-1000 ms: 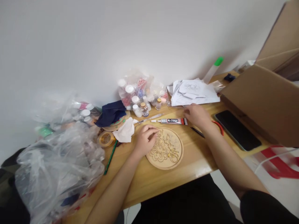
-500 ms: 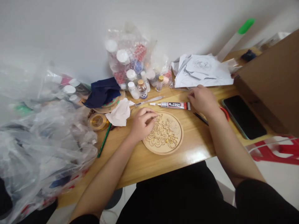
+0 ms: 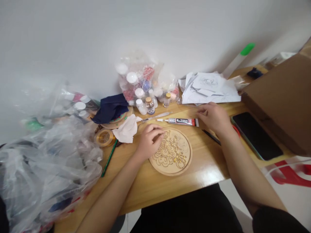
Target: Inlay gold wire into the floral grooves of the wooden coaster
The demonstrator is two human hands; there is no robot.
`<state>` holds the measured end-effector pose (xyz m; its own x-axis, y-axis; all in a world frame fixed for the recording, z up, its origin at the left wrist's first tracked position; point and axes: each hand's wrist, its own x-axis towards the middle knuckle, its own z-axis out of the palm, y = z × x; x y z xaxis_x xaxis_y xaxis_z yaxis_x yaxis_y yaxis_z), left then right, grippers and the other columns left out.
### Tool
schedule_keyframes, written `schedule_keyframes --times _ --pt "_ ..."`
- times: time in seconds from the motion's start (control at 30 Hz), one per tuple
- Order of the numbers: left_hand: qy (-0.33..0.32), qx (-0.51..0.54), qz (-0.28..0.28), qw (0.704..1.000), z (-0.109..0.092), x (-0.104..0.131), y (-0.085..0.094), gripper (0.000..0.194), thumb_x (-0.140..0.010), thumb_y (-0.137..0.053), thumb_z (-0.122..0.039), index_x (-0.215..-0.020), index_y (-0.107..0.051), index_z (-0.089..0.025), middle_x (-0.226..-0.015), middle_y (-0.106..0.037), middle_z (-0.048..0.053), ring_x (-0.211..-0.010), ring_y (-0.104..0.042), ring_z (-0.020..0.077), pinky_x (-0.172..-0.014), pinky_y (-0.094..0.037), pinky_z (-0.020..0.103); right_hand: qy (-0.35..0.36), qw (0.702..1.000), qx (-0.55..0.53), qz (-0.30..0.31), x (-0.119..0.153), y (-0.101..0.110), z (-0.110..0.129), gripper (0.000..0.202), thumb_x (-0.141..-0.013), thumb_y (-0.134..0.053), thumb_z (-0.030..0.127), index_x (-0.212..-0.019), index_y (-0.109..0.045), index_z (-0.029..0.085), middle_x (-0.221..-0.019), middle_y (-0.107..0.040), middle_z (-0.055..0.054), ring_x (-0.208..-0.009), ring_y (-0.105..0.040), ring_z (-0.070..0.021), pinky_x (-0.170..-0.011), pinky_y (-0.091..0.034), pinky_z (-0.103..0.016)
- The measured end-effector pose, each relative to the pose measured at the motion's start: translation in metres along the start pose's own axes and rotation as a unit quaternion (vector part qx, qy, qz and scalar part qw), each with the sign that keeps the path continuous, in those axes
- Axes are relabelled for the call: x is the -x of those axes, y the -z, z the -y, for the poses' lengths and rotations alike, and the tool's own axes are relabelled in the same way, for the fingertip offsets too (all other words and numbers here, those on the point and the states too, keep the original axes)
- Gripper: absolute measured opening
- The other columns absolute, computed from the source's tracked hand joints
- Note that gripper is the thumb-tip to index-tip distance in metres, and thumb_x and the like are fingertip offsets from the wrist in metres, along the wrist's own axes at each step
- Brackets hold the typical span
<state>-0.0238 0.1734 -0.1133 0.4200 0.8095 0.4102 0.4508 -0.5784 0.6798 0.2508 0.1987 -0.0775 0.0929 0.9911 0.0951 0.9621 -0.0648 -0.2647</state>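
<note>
My left hand [image 3: 151,141] lies over the upper left edge of a round wooden plate [image 3: 187,163]. Its fingers are bent and a little apart, with nothing visible between them. Gold wire outlines form a flower pattern [image 3: 165,152] on the plate; pencil lines show at its upper right. My right hand [image 3: 215,118] hovers right of the glue tube [image 3: 183,121], thumb and fingertips pinched together; whatever they hold is too small to make out. Below that hand lies a thin dark tool [image 3: 211,136], partly hidden by the wrist.
Left are a spool of gold wire [image 3: 104,138], a green pencil [image 3: 109,158], white cloth [image 3: 126,128] and plastic bags [image 3: 48,161]. Behind stand small bottles [image 3: 150,106] and papers [image 3: 209,87]. A phone [image 3: 257,136] and cardboard box [image 3: 282,100] are at right.
The view has tilted up, so everything sits lower in the picture. My left hand stays at the plate's edge; my right hand has shifted slightly right, away from the glue tube's end.
</note>
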Motion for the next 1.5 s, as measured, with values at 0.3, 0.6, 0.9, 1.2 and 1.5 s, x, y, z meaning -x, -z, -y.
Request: schedule_keyframes --times 0.3,0.6,0.9,1.2,1.5 --pt "-0.001 0.003 0.0 1.0 0.0 0.0 0.001 0.014 -0.086 -0.058 -0.012 -0.09 -0.069 -0.02 -0.097 -0.066 0.005 -0.095 -0.064 0.0187 -0.084 -0.055 0.039 -0.006 0.999 0.035 0.019 -0.003 -0.003 0.002 0.02 -0.083 -0.054 0.023 -0.09 -0.072 0.018 -0.093 -0.07 -0.01 -0.085 -0.062 -0.0244 -0.064 -0.039 -0.031" --pt "0.006 0.011 0.004 1.0 0.004 0.002 -0.002 0.012 -0.087 -0.059 -0.014 -0.09 -0.068 -0.021 -0.098 -0.066 0.003 -0.096 -0.064 0.0177 -0.086 -0.053 0.039 -0.011 0.991 0.114 0.064 -0.008 -0.002 0.011 0.024 -0.086 -0.05 0.021 -0.092 -0.071 0.012 -0.097 -0.066 -0.02 -0.085 -0.063 -0.0309 -0.065 -0.038 -0.036" --pt "0.003 0.011 0.002 1.0 0.003 0.002 -0.002 0.013 -0.087 -0.059 -0.013 -0.09 -0.068 -0.022 -0.099 -0.066 0.004 -0.097 -0.064 0.0185 -0.086 -0.054 0.039 0.005 0.992 0.105 0.069 -0.005 0.003 0.01 0.024 -0.087 -0.047 0.02 -0.091 -0.069 0.012 -0.098 -0.066 -0.018 -0.088 -0.062 -0.0288 -0.07 -0.041 -0.036" --pt "-0.01 0.017 -0.01 1.0 0.004 0.002 -0.004 0.011 -0.087 -0.065 -0.023 -0.097 -0.067 -0.021 -0.104 -0.062 0.006 -0.101 -0.062 0.0194 -0.089 -0.053 0.04 0.216 0.965 -0.083 0.123 0.027 0.007 0.059 0.015 -0.087 -0.055 0.022 -0.084 -0.067 0.014 -0.085 -0.064 -0.01 -0.077 -0.059 -0.0199 -0.07 -0.044 -0.03" --pt "-0.015 0.029 -0.015 0.999 0.004 0.002 -0.007 0.01 -0.086 -0.067 -0.029 -0.088 -0.067 -0.019 -0.104 -0.06 0.007 -0.102 -0.061 0.021 -0.089 -0.053 0.042 0.297 0.944 -0.058 0.131 0.034 -0.014 0.074 0.022 -0.094 -0.049 0.023 -0.092 -0.066 0.01 -0.091 -0.064 -0.013 -0.083 -0.059 -0.0219 -0.075 -0.046 -0.033"
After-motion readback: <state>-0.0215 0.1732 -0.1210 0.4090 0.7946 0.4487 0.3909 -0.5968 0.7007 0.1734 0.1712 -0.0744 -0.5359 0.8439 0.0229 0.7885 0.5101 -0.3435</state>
